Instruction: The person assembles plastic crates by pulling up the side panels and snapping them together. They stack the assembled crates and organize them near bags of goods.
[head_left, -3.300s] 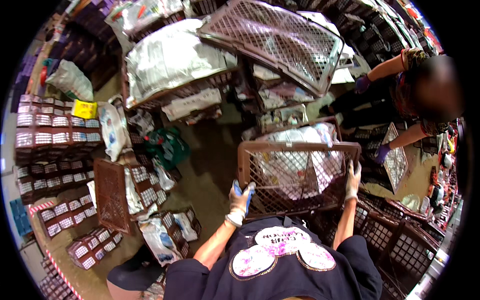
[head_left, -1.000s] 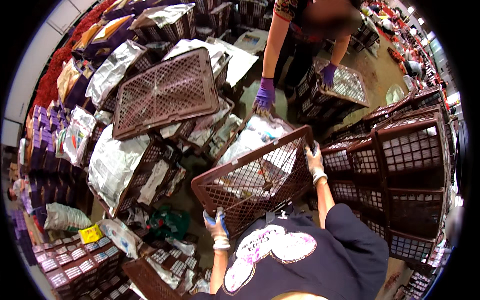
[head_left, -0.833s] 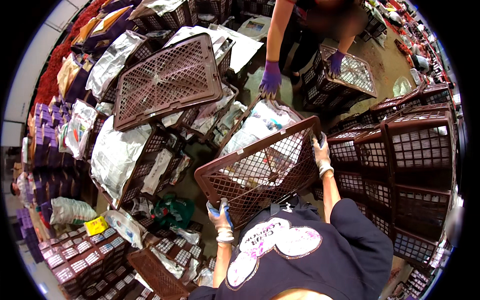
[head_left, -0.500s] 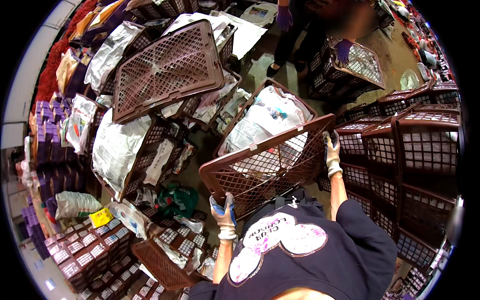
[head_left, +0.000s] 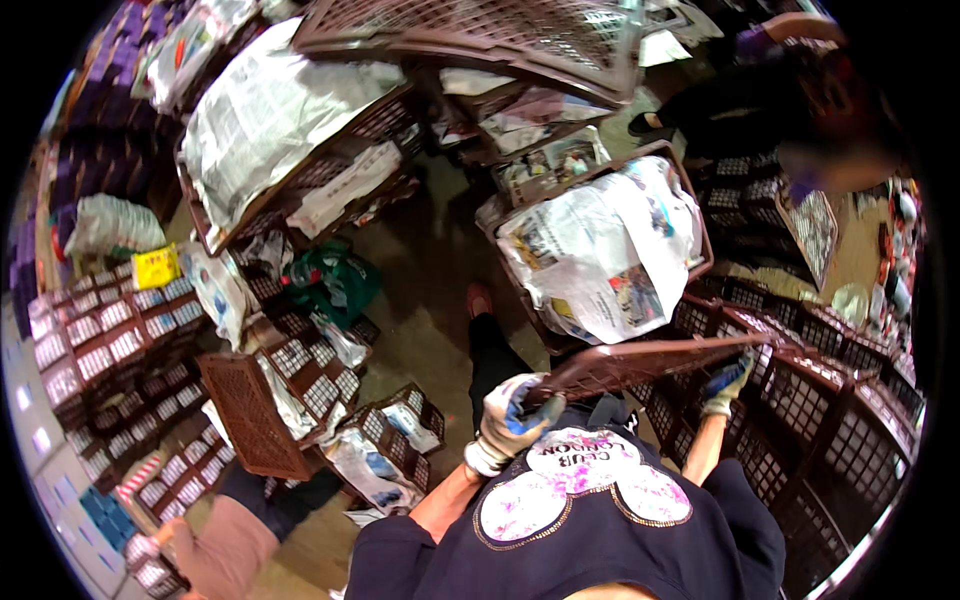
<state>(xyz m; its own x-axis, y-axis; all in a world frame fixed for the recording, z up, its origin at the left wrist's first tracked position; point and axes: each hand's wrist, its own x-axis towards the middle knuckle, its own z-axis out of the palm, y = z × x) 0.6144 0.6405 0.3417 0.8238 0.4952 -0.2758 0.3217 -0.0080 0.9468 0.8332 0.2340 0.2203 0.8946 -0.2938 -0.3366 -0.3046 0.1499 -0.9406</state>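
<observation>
Tipped nearly edge-on since the earlier frame, your brown panel (head_left: 650, 362) no longer screens most of the newspaper (head_left: 600, 255) over the crate (head_left: 697, 200), and sits between that crate and your shirt. Carry both ends evenly so it doesn't twist or knock the stacked crates (head_left: 800, 440). Your left hand (head_left: 512, 420) curls its grip closed round one end, elbow bent; your right hand (head_left: 728, 385) clasps the other, reaching forward.

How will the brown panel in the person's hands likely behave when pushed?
The brown panel is probably stiff: it shows no clear sag between the left hand and the right hand. It may be light for its size, since it looks thin edge-on. Held near its ends, it could tip if one side were released.
</observation>
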